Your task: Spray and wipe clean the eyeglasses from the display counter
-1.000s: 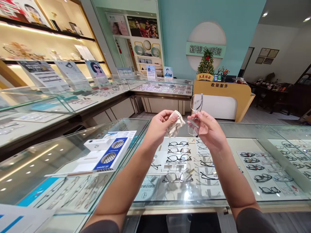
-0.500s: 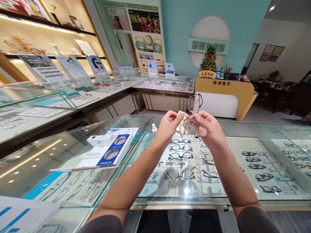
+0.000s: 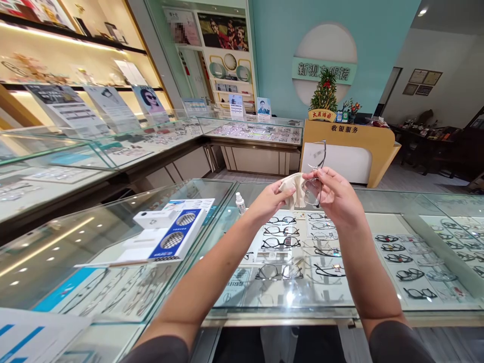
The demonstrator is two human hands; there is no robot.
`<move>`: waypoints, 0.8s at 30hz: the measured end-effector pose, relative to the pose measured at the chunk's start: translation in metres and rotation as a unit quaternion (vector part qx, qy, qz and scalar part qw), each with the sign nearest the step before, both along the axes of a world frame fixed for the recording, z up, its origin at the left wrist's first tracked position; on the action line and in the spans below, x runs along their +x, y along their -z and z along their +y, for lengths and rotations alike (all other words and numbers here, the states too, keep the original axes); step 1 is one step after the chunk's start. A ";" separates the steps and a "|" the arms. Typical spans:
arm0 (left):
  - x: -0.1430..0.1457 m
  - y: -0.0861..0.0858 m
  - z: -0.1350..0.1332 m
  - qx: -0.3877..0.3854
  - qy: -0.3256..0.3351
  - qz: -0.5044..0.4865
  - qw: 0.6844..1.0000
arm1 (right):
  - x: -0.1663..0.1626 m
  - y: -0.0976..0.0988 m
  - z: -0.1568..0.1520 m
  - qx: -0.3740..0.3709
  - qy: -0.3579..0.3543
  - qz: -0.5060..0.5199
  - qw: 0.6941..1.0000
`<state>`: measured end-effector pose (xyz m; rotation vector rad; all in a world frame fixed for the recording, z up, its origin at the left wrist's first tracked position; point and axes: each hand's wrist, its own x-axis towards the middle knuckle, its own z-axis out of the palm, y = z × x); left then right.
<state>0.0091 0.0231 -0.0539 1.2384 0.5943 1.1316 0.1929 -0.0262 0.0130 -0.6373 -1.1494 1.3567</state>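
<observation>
glasses (image 3: 316, 174) pinched in right hand (image 3: 338, 197), left hand (image 3: 269, 200) pressing cloth (image 3: 294, 190) to lens, hands close together over glass counter (image 3: 113, 237)

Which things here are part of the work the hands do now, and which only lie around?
In use: glasses in right hand; cloth in left hand.
Lying about: small bottle, blue box, white box, display frames.

Glass counter (image 3: 113, 227), blue box (image 3: 176, 241), white box (image 3: 155, 219), small bottle (image 3: 240, 202) standing on top
</observation>
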 end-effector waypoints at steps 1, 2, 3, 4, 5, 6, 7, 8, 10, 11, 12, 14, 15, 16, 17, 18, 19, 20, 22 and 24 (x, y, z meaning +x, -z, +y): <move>0.000 0.001 0.001 0.003 -0.020 0.000 1.000 | 0.002 -0.001 0.000 0.003 0.000 -0.002 1.000; -0.001 0.002 0.002 0.005 -0.039 -0.002 0.999 | 0.004 -0.002 -0.001 0.005 0.001 -0.004 1.000; -0.002 0.003 0.003 0.009 -0.057 -0.004 0.998 | 0.006 -0.003 -0.001 0.007 0.002 -0.007 1.000; -0.003 0.004 0.005 0.015 -0.075 -0.003 0.997 | 0.008 -0.004 -0.002 0.006 0.004 -0.012 1.000; -0.004 0.004 0.006 0.022 -0.088 0.000 0.996 | 0.009 -0.005 -0.002 0.005 0.006 -0.017 1.000; -0.005 0.003 0.007 0.030 -0.096 0.005 0.995 | 0.011 -0.006 -0.003 0.004 0.007 -0.022 1.000; -0.006 0.002 0.007 0.038 -0.101 0.013 0.994 | 0.012 -0.007 -0.003 0.002 0.007 -0.026 1.000; -0.007 0.001 0.007 0.050 -0.109 0.021 0.993 | 0.013 -0.008 -0.004 0.001 0.006 -0.028 1.000; -0.010 -0.002 0.007 0.082 -0.139 0.035 0.986 | 0.014 -0.009 -0.005 0.004 0.002 -0.029 1.000; -0.012 -0.004 0.007 0.104 -0.156 0.040 0.981 | 0.015 -0.009 -0.005 0.007 -0.001 -0.029 1.000; -0.014 -0.005 0.006 0.129 -0.170 0.044 0.976 | 0.016 -0.010 -0.006 0.009 -0.003 -0.029 1.000; -0.018 -0.008 0.004 0.187 -0.171 0.063 0.965 | 0.017 -0.011 -0.007 0.011 -0.008 -0.032 0.999; -0.020 -0.010 0.003 0.217 -0.160 0.080 0.960 | 0.018 -0.011 -0.007 0.009 -0.010 -0.034 0.999; -0.022 -0.012 0.001 0.247 -0.149 0.101 0.952 | 0.019 -0.012 -0.008 0.008 -0.013 -0.036 0.999; -0.024 -0.014 -0.001 0.272 -0.138 0.125 0.944 | 0.020 -0.013 -0.009 0.008 -0.015 -0.037 0.999; -0.026 -0.016 -0.003 0.291 -0.130 0.148 0.936 | 0.020 -0.014 -0.010 0.010 -0.018 -0.039 0.999; -0.028 -0.018 -0.006 0.304 -0.124 0.167 0.930 | 0.021 -0.014 -0.011 0.014 -0.021 -0.043 0.999; -0.029 -0.020 -0.008 0.309 -0.120 0.183 0.925 | 0.021 -0.015 -0.012 0.019 -0.025 -0.048 0.998; -0.032 -0.024 -0.011 0.310 -0.112 0.203 0.922 | 0.022 -0.016 -0.015 0.024 -0.030 -0.063 0.997; -0.034 -0.027 -0.013 0.307 -0.102 0.217 0.921 | 0.022 -0.017 -0.017 0.025 -0.033 -0.078 0.996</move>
